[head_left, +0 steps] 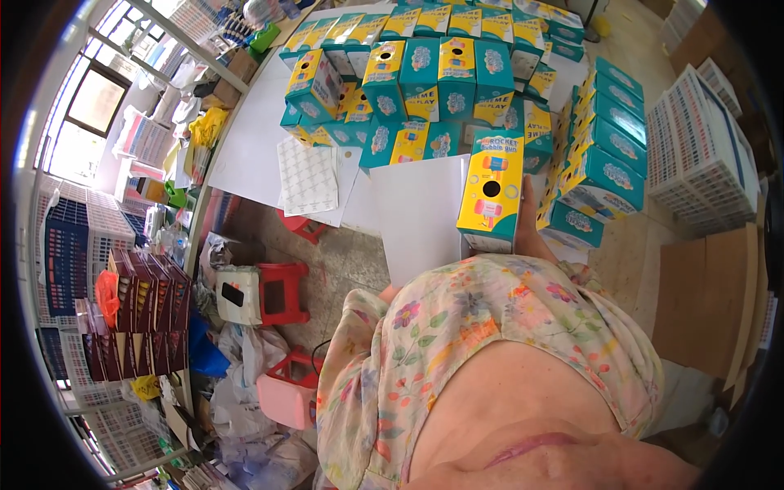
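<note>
A yellow and teal toy box [490, 189], with a round dark hole in its yellow face, stands upright close to my chest. My right hand [528, 214] holds it from the right side, and the box hides part of the fingers. Left of the box is a plain white sheet or board [415, 214], tilted down toward me. A small part of my left hand [389, 292] shows at its lower edge, between the board and my floral sleeve; the fingers are hidden. A white sheet of printed labels [309, 181] lies farther left on the table.
Several similar teal boxes [457, 77] stand in rows on the white table [249, 155]; more are stacked at right [604, 147]. Farther right are white plastic crates [694, 147] and cardboard [706, 286]. At left are red stools [282, 292], a phone [233, 294] and loaded shelves [143, 314].
</note>
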Demonstrator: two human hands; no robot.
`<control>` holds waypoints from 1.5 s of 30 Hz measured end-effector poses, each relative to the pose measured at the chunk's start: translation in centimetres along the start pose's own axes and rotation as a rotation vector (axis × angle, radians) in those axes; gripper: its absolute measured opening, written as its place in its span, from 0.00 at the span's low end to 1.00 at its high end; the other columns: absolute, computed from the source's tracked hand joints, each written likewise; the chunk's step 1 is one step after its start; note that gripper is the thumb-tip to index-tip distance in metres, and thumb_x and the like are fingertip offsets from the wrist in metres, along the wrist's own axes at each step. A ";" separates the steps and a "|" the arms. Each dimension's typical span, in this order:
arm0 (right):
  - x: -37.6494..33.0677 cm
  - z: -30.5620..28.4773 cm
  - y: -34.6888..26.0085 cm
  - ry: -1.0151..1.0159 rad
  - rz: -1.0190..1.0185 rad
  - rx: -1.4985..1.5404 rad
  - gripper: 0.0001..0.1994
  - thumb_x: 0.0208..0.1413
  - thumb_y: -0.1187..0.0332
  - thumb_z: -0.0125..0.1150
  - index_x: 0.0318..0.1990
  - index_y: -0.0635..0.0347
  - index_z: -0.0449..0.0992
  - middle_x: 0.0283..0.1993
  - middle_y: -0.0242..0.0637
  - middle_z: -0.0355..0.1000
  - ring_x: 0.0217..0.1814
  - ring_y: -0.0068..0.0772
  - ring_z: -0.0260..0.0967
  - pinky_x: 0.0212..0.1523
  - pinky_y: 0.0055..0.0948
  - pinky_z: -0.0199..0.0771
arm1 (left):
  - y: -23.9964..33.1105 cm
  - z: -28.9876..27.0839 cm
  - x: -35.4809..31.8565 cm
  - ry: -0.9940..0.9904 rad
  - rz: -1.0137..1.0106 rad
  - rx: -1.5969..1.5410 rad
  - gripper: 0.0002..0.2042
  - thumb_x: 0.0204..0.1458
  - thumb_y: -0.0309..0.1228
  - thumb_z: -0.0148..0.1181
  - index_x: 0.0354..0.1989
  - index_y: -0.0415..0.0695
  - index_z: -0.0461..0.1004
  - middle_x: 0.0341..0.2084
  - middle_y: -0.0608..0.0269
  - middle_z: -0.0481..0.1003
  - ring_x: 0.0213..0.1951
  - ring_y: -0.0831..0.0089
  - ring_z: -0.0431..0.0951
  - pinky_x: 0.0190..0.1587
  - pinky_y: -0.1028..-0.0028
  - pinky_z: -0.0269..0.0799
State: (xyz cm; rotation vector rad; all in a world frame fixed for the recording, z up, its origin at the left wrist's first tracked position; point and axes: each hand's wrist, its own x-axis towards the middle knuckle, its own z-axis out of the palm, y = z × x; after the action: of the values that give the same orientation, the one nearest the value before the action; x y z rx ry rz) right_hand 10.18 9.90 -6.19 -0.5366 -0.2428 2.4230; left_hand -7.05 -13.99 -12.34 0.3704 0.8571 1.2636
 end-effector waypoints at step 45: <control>0.1 -0.8 0.2 0.009 0.002 0.046 0.28 0.60 0.42 0.43 0.57 0.52 0.68 0.52 0.33 0.73 0.47 0.33 0.74 0.46 0.33 0.75 | -12.3 -14.0 -1.7 -0.008 0.102 0.409 0.19 0.62 0.33 0.46 0.60 0.41 0.62 0.58 0.56 0.64 0.59 0.67 0.62 0.60 0.72 0.59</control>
State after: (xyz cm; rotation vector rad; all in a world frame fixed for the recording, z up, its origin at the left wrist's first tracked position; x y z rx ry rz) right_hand 10.34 9.88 -7.00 -0.5270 -0.1827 2.4221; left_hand -9.16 -22.06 -29.06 0.7521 1.1027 1.1750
